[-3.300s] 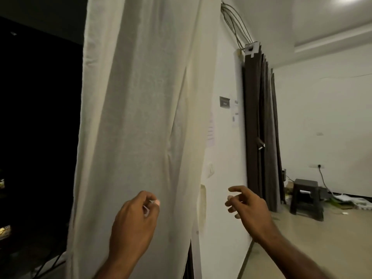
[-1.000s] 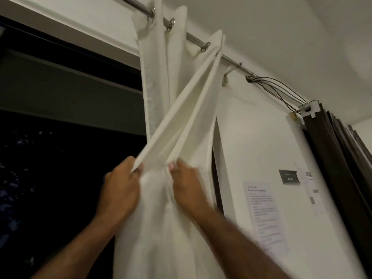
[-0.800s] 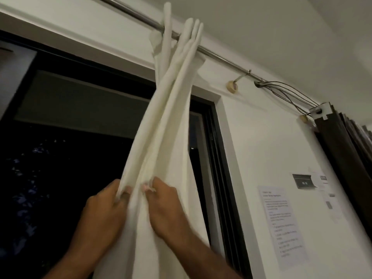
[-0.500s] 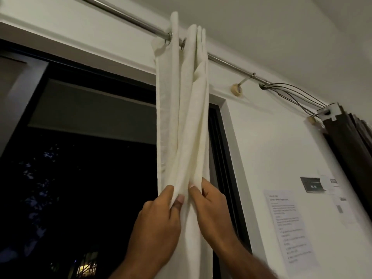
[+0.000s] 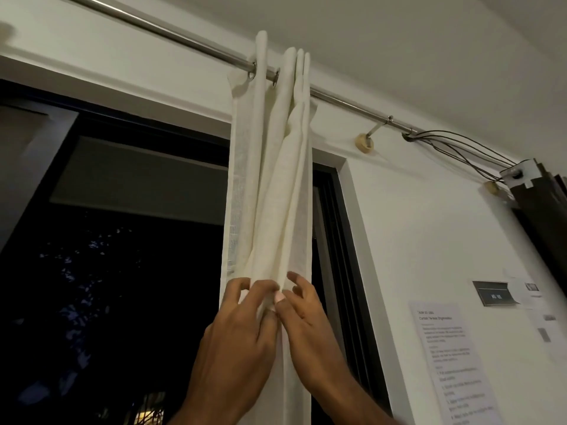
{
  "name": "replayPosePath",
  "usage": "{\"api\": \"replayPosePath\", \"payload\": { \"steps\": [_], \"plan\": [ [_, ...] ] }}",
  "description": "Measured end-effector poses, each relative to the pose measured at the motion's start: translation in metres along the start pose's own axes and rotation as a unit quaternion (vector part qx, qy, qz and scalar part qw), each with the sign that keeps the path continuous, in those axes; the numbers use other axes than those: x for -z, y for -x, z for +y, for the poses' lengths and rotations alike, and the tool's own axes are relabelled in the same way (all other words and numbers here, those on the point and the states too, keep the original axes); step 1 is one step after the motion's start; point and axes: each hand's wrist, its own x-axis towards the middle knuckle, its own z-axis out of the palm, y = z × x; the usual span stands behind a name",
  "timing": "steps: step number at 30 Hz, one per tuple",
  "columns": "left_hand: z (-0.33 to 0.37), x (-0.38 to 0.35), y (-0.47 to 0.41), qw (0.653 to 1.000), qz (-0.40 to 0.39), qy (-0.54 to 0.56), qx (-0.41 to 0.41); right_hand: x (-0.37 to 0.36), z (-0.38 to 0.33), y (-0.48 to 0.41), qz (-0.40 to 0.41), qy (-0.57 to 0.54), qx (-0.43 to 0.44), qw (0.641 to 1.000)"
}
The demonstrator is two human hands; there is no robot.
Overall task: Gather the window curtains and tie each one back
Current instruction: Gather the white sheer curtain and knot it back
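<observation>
A cream window curtain (image 5: pixel 270 185) hangs bunched into narrow folds from a metal rod (image 5: pixel 184 41) in front of a dark window (image 5: pixel 107 256). Both my hands are raised to it, side by side at its middle. My left hand (image 5: pixel 239 332) pinches the left folds between thumb and fingers. Touching it, my right hand (image 5: pixel 303 320) pinches the right folds, its outer fingers spread. Below the hands the curtain is mostly hidden by my forearms.
A rod bracket (image 5: pixel 365 142) and loose cables (image 5: pixel 460 148) sit on the white wall to the right. A dark brown curtain (image 5: pixel 546 216) hangs at the far right. A printed sheet (image 5: pixel 454 363) and a small wall plate (image 5: pixel 495 296) are fixed lower down.
The curtain, slanted down to the left a second ago, now hangs straight in a tight bundle. Both hands moved right with it and closed together on the folds.
</observation>
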Motion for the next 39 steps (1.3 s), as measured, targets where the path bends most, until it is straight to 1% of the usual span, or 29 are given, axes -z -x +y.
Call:
{"api": "replayPosePath", "payload": {
  "steps": [3,5,6,7,9,11,14,16,18,20,21,22,23,24,26,27,29,31,33,35,39],
  "plan": [
    [-0.009,0.001,-0.006,1.000,0.012,0.005,0.014,0.006,0.002,-0.001,-0.061,-0.092,-0.054,0.992],
    [-0.014,0.002,-0.009,1.000,0.015,-0.009,0.023,0.010,0.004,0.000,-0.102,-0.110,-0.068,0.986],
    [-0.016,0.001,-0.011,0.999,0.020,-0.020,0.026,0.010,0.006,0.001,-0.108,-0.108,-0.070,0.986],
    [-0.017,0.000,-0.013,0.999,0.029,-0.030,0.029,0.010,0.008,0.000,-0.099,-0.101,-0.068,0.988],
    [-0.015,0.000,-0.013,0.998,0.046,-0.038,0.033,0.010,0.009,-0.002,-0.054,-0.080,-0.045,0.994],
    [-0.006,-0.004,-0.009,0.998,0.040,-0.048,0.009,0.013,0.005,-0.004,-0.033,-0.081,-0.039,0.995],
    [0.013,-0.014,0.000,0.997,-0.013,-0.056,-0.053,0.019,-0.007,-0.009,-0.025,-0.065,-0.037,0.997],
    [0.023,-0.018,0.005,0.995,-0.054,-0.047,-0.072,0.026,-0.013,-0.012,0.017,-0.033,-0.027,0.999],
    [0.030,-0.018,0.008,0.994,-0.076,0.021,-0.070,0.036,-0.014,-0.015,0.052,0.011,-0.019,0.998],
    [0.034,-0.015,0.007,0.988,-0.076,0.137,-0.004,0.047,-0.015,-0.015,0.077,0.049,-0.020,0.996],
    [0.033,-0.015,0.004,0.981,-0.057,0.183,0.036,0.052,-0.014,-0.015,0.086,0.053,-0.024,0.995],
    [0.028,-0.018,0.000,0.978,-0.029,0.197,0.062,0.057,-0.015,-0.015,0.090,0.044,-0.025,0.995],
    [0.022,-0.021,-0.006,0.983,-0.006,0.170,0.072,0.061,-0.017,-0.014,0.092,0.032,-0.029,0.995],
    [0.016,-0.025,-0.012,0.991,0.000,0.114,0.075,0.064,-0.018,-0.013,0.087,0.022,-0.035,0.995],
    [0.006,-0.033,-0.020,0.997,-0.025,-0.004,0.072,0.071,-0.019,-0.011,0.075,0.009,-0.046,0.996],
    [0.003,-0.038,-0.023,0.996,-0.038,-0.033,0.068,0.075,-0.019,-0.010,0.067,0.005,-0.049,0.997],
    [0.000,-0.045,-0.029,0.995,-0.053,-0.030,0.075,0.082,-0.020,-0.007,0.054,-0.010,-0.053,0.997],
    [-0.001,-0.049,-0.035,0.993,-0.059,0.006,0.102,0.091,-0.022,-0.005,0.053,-0.018,-0.059,0.997],
    [-0.001,-0.052,-0.040,0.989,-0.069,0.016,0.132,0.098,-0.026,-0.003,0.052,-0.027,-0.068,0.996],
    [-0.002,-0.057,-0.042,0.987,-0.065,-0.003,0.147,0.103,-0.029,-0.001,0.049,-0.034,-0.085,0.995],
    [-0.003,-0.064,-0.041,0.981,-0.045,-0.077,0.170,0.110,-0.031,0.000,0.060,-0.027,-0.100,0.993]
  ]
}}
